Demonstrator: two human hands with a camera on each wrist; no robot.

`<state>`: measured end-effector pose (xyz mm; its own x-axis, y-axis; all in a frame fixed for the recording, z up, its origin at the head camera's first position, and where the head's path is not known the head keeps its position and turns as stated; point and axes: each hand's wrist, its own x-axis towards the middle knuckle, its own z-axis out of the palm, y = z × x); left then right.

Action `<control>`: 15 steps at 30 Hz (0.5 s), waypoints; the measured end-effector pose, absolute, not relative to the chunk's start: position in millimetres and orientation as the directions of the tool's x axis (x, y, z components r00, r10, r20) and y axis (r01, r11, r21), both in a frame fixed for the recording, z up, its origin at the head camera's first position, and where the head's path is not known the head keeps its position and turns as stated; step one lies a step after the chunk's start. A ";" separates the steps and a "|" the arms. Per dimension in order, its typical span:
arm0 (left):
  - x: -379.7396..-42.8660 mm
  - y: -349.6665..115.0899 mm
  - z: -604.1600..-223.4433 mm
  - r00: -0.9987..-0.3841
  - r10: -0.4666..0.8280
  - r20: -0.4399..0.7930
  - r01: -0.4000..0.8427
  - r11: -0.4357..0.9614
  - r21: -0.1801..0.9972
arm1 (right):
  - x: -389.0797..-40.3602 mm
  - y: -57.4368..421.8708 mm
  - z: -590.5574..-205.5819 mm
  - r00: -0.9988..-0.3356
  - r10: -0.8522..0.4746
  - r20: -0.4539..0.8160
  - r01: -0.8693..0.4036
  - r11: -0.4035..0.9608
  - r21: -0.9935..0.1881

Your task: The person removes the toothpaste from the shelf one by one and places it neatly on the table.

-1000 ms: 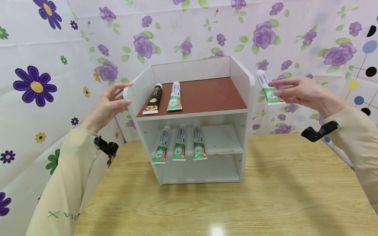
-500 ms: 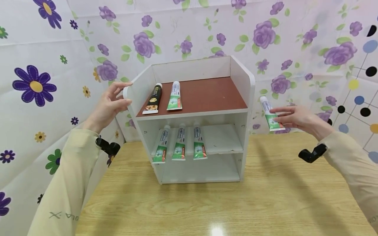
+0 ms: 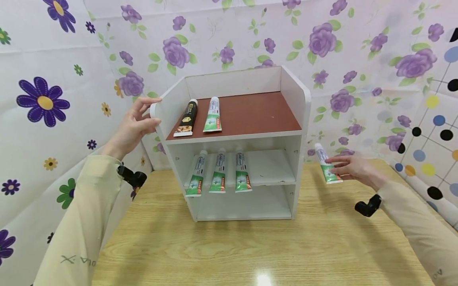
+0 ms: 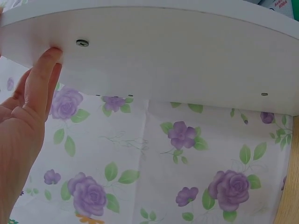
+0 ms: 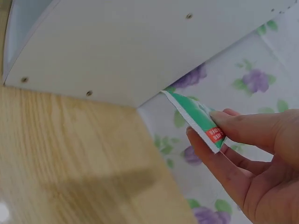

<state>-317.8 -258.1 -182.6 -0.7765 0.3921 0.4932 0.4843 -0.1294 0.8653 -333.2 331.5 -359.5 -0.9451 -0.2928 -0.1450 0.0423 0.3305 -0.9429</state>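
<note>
My right hand (image 3: 354, 169) pinches a white and green toothpaste tube (image 3: 327, 165) between thumb and fingers, to the right of the small white shelf unit (image 3: 262, 135). Above the table, the tube tilts with its cap up and its flat end down. At the unit's upper left, my left hand (image 3: 134, 125) grips the front edge of the side panel (image 4: 173, 56). On the brown top board lie a black toothpaste tube (image 3: 187, 118) and a green and white toothpaste tube (image 3: 213, 115). Three similar toothpaste tubes (image 3: 218, 172) rest on the middle shelf, flat ends jutting past its front edge.
The shelf unit stands on a wood-grain table (image 3: 229, 254), with a white bottom shelf (image 3: 243, 206) below the tubes. Behind it hangs a floral cloth (image 3: 243, 35); another patterned cloth (image 3: 35, 151) covers the left side.
My right hand has lowered the toothpaste tube beside the unit, from the height of the top board down close over the table. My left hand stays on the side panel.
</note>
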 end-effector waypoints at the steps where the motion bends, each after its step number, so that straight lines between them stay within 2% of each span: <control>1: -318.0 -258.3 -182.2 -0.775 0.392 0.495 0.487 -0.128 0.864 | -334.0 331.8 -363.9 -0.942 -0.297 -0.156 0.053 0.327 -0.944; 15: -318.0 -258.8 -183.7 -0.765 0.409 0.498 0.490 -0.132 0.862 | -344.4 334.2 -419.6 -0.932 -0.314 -0.182 0.071 0.335 -0.940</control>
<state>-318.0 -258.8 -183.7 -0.7651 0.4085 0.4976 0.4901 -0.1316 0.8617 -344.4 334.2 -419.6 -0.9319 -0.3138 -0.1821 0.0708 0.3350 -0.9395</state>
